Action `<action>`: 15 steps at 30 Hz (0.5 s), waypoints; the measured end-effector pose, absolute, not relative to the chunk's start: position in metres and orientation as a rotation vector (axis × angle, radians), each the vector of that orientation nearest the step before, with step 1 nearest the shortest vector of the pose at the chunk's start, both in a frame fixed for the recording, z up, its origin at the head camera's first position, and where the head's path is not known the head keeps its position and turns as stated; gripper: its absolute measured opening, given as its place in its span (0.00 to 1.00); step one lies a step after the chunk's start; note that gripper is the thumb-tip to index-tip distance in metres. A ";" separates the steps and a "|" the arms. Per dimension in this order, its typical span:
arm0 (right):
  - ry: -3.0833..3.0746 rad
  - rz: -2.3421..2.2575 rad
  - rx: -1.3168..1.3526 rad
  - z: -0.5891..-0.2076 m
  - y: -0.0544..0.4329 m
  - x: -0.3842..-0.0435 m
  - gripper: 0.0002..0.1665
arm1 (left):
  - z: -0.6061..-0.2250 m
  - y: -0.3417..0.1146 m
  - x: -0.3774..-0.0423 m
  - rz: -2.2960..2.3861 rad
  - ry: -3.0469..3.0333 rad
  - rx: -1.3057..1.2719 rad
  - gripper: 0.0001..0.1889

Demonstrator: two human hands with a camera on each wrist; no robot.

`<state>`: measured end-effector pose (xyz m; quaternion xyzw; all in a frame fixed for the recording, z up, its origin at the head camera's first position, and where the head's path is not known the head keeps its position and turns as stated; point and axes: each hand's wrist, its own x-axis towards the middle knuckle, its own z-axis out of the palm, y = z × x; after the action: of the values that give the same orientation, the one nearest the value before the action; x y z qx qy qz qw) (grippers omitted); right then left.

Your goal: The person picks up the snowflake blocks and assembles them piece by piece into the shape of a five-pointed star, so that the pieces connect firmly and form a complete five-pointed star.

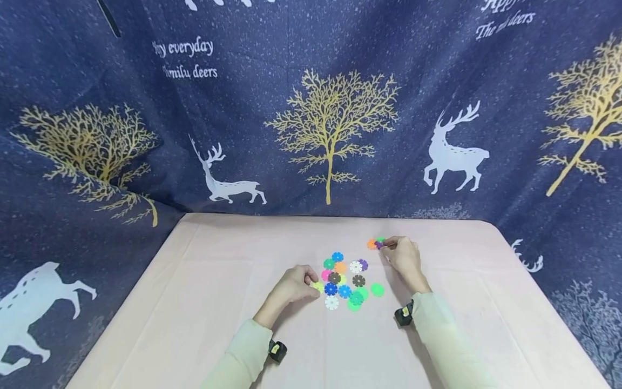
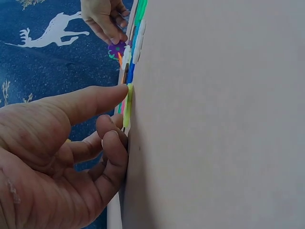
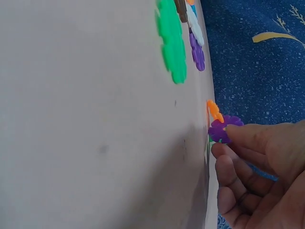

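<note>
Pale green cloth sleeves [image 1: 243,351] lie nearest the lens. Purple notched plastic disc [image 3: 217,130]: beyond the scattered pile [image 1: 345,292], pinched by the right hand [image 1: 403,256], an orange notched disc [image 3: 214,109] and a green one [image 1: 381,239] close against it (interlocked or just overlapping: cannot tell). Risk: a shallow fingertip hold could let purple twist or slip under sideways force. Left hand [image 1: 293,283] grips a yellow notched disc [image 2: 127,107] across its edges; dragging it could shift overlapping neighbours.
</note>
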<state>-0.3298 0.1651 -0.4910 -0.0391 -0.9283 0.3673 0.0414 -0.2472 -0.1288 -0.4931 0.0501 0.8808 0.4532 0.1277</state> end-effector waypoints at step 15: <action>-2.869 1.227 -0.202 -0.491 0.160 -0.314 0.16 | -0.492 -0.127 -0.246 1.211 2.650 0.158 0.16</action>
<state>-0.3145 0.1605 -0.4908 -0.0647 -0.9175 0.3923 0.0073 -0.2462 -0.1266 -0.4923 0.0539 0.9026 0.4123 0.1116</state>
